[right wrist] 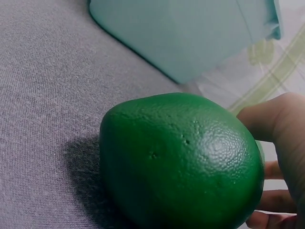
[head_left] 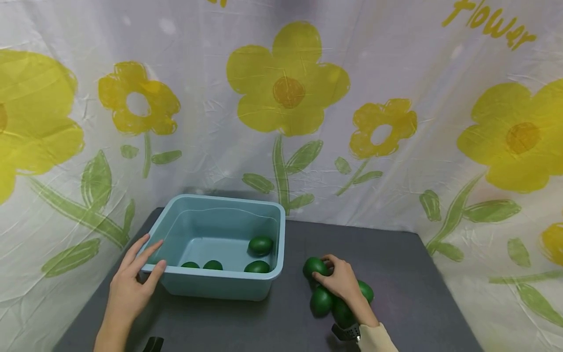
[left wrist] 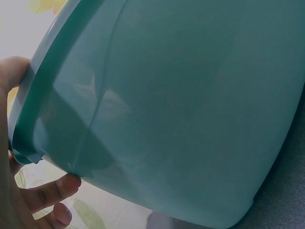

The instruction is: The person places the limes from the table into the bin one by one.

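My right hand (head_left: pixel 340 278) pinches a dark green avocado (head_left: pixel 313 266) between thumb and fingers, at the left end of a small cluster on the table. Close to the camera in the right wrist view, a glossy avocado (right wrist: pixel 181 157) largely hides the one behind it. Other avocados (head_left: pixel 321 300) lie beneath and beside my right hand. To the left stands a light blue plastic bin (head_left: pixel 211 288) with several avocados (head_left: pixel 260 245) inside. My left hand (head_left: pixel 129 288) rests at its near left corner, fingers spread, thumb at the rim.
A dark grey cloth-covered table (head_left: pixel 281 327) carries everything. Behind and on both sides hangs a white curtain (head_left: pixel 198 161) printed with yellow flowers. A black band (head_left: pixel 346 332) circles the right wrist, and a black piece (head_left: pixel 153 344) shows at the lower edge by the left forearm.
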Motion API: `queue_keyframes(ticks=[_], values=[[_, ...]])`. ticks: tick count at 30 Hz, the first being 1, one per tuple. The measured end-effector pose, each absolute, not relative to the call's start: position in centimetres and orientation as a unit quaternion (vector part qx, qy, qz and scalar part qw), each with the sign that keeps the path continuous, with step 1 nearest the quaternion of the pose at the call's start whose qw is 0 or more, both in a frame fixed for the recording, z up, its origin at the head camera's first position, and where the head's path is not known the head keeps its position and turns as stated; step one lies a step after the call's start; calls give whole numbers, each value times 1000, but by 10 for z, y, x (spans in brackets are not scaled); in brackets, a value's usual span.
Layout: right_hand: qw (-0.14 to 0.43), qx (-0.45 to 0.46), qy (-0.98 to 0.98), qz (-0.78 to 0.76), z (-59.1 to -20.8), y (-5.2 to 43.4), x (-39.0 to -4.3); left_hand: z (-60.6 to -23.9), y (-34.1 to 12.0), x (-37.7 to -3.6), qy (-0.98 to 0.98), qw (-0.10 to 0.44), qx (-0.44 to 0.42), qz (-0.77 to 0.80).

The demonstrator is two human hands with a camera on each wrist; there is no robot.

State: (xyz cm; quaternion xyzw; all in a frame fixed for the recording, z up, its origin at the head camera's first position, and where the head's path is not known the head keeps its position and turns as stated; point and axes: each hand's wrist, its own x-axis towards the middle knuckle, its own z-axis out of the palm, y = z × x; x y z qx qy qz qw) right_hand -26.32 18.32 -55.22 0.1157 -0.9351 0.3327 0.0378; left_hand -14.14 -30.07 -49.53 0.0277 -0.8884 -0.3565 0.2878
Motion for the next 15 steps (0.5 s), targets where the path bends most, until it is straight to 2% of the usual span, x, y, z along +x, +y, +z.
queue_keyframes(ticks=[15], values=[[60,101,-918,380,-549,186,-264,-495,-301,-142,-890,288,31,-352]])
